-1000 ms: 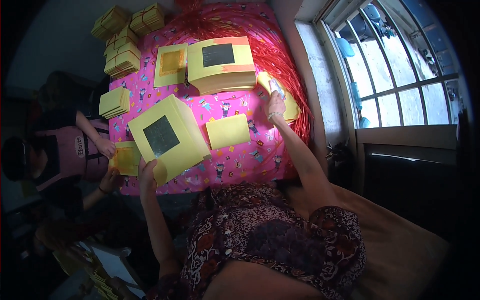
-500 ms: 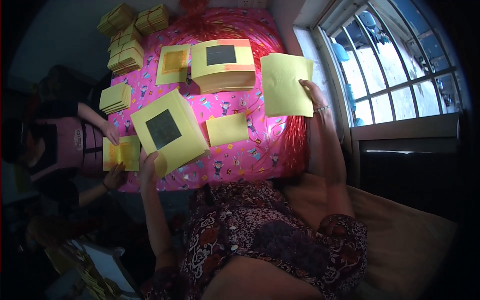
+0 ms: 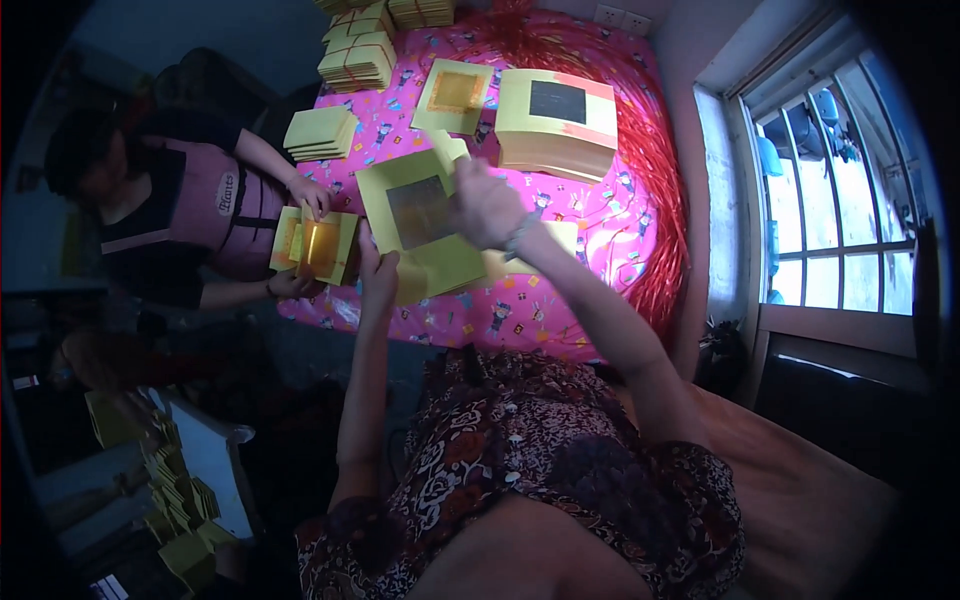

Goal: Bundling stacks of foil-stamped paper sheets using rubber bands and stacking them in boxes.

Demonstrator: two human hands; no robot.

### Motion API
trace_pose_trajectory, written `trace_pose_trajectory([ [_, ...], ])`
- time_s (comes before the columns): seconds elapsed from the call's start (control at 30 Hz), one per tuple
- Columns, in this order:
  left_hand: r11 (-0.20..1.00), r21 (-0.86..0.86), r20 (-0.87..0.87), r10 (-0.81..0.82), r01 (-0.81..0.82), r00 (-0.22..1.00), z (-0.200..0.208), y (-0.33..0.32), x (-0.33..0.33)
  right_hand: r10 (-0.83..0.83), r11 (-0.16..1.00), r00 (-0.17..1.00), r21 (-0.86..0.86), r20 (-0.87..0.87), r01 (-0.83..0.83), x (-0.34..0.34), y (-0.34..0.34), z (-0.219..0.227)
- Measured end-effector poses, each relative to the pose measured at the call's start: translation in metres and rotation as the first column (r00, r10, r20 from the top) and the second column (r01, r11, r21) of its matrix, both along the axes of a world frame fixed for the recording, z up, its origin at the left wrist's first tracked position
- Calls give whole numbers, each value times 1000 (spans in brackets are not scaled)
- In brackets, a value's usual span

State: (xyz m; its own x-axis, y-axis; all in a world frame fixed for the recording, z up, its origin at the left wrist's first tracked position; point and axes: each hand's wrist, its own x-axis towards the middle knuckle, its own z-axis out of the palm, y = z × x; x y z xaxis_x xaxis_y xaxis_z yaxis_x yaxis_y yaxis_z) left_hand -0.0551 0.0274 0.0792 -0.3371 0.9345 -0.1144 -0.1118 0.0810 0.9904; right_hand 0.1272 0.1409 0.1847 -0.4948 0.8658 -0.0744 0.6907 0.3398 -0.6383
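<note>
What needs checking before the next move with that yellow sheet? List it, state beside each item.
1. Left hand grips the lower edge of the yellow sheet with the dark square: ok.
2. Right hand is on the sheet's upper right part: ok.
3. Whether the right hand holds a second sheet: cannot tell.
4. Sheet is over the pink patterned cloth: ok.
5. Tall yellow stack stands apart from both hands: ok.
6. Co-worker's hands and their folded yellow papers sit close to the sheet's left edge: not ok, little room.
</note>
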Motion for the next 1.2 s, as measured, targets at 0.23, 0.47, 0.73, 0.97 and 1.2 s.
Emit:
trace_pose_trajectory([
  [0.23,997,-70,555,29,12,832,-2,13,2,108,973,993,-202,-43,-114,-52,-29,-65],
  [0.47,998,49,65,41,-44,997,16,2,2,-153,921,955,315,-254,232,16,2,-65],
  [0.73,940,326,82,-131,98,988,112,9,-6,-257,905,669,-416,-697,-86,11,27,-21],
  [0.97,900,418,22,-144,122,989,120,16,-16,-164,888,457,-333,-874,-317,12,26,13],
  [1.2,924,363,-293,-13,123,956,77,13,-20,-84,955,596,-236,-798,-181,12,4,-16],
])
